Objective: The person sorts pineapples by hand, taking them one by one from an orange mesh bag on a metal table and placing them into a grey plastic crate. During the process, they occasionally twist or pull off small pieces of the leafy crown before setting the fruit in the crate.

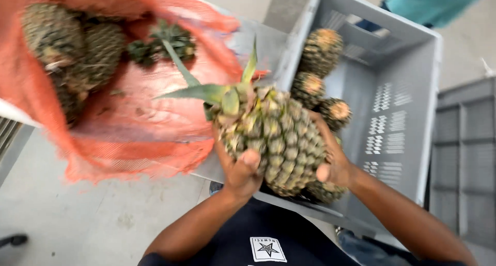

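An orange mesh sack (129, 116) lies open at the left, spread over a pale surface. Inside it, at its upper left, sit 2 or more pineapples in the sack (72, 49), and a loose green crown (165, 43) lies near the sack's middle.

The left hand (242, 170) is closed partway around the near side of 1 held pineapple (274, 137), the thumb pressed on its skin and the fingers hidden beneath. The forearm rises from the lower centre, bent at the wrist. The pineapple lies tilted, crown (222, 93) pointing left toward the sack, its base toward the crate, carried above the gap between sack and crate.

The right hand (335, 160) cups the fruit's far side, fingers spread along it and curled, thumb below. Its forearm enters from the lower right.

The grey plastic crate (408, 90) stands at the right, its near rim just under the held fruit. 3 pineapples in the crate (320, 74) are stacked against its left wall, and another shows under the held fruit; the crate's right half is bare floor and vented wall.
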